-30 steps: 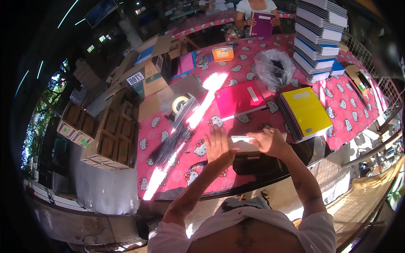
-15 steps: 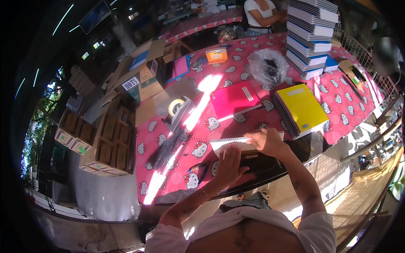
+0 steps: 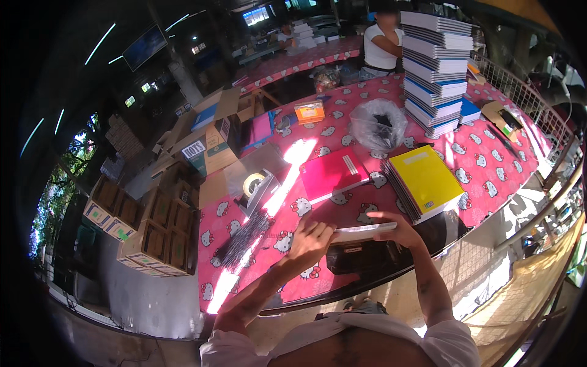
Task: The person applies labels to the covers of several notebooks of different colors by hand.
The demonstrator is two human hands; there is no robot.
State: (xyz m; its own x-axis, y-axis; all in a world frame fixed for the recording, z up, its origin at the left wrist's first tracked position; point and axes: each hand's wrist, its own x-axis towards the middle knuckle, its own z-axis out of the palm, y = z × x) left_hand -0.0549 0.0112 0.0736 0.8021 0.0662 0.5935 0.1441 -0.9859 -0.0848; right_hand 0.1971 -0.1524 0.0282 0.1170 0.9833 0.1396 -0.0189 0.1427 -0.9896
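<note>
A white-paged notebook (image 3: 365,231) is held up edge-on at the near side of the table. My left hand (image 3: 312,238) grips its left end with curled fingers. At the other end my right hand (image 3: 400,231) holds it between thumb and fingers. Just below it sits a dark box-like object (image 3: 358,260), partly in shadow. Beyond the hands lies a red-pink notebook (image 3: 335,176). A stack of spiral notebooks with a yellow cover (image 3: 427,177) is right of it. Black binding coils (image 3: 239,241) lie in a pile left of my left hand.
A tape dispenser (image 3: 257,189) stands behind the coils, near an open carton (image 3: 211,144). Small cartons (image 3: 162,226) are stacked at left. A clear plastic bag (image 3: 379,125) and a tall notebook stack (image 3: 434,73) stand farther back. Another person (image 3: 382,46) is behind the table.
The notebook, which lay low with its coil edge showing, is now raised and turned edge-on. My left hand has gone from flat on it to gripping its left end; the view has shifted slightly.
</note>
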